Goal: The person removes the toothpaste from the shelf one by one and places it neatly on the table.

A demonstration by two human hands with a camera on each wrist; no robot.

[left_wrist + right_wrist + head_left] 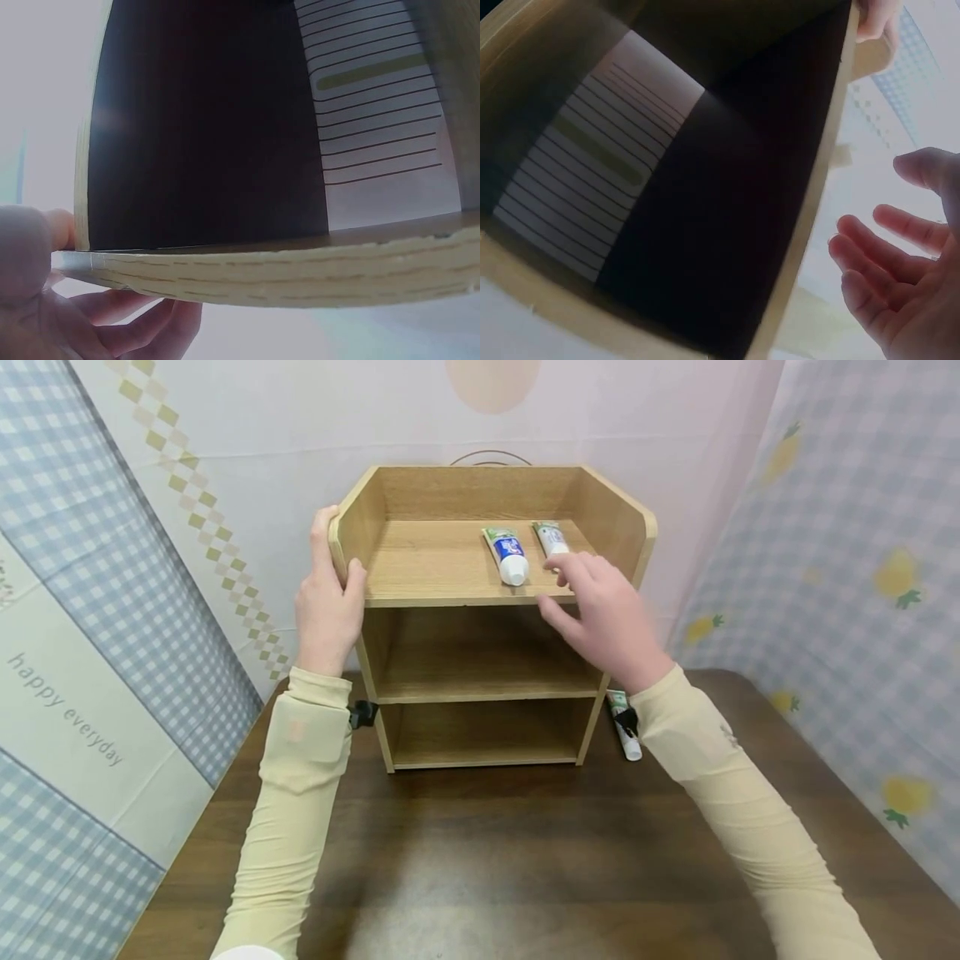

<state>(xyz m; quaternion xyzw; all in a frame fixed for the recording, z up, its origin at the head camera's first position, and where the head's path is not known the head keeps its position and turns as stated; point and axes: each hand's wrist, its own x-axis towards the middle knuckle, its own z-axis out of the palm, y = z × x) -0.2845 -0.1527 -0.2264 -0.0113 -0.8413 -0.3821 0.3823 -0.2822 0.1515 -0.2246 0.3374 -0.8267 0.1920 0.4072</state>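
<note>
A small wooden shelf stands on the table, with two toothpaste tubes on its top board. One toothpaste tube, green and blue with a white cap, lies near the middle. The other, a white and green toothpaste tube, lies to its right, its cap end partly hidden by my fingers. My left hand grips the front edge of the left side panel, thumb inside and fingers outside. My right hand hovers at the front right of the top board, fingers loosely bent and apart, holding nothing, fingertips right by that tube's cap.
A third toothpaste tube lies on the dark wooden table beside the shelf's lower right side, partly behind my right wrist. Patterned cloth hangs on the right, and more checked cloth on the left. A pale cloth backs the shelf.
</note>
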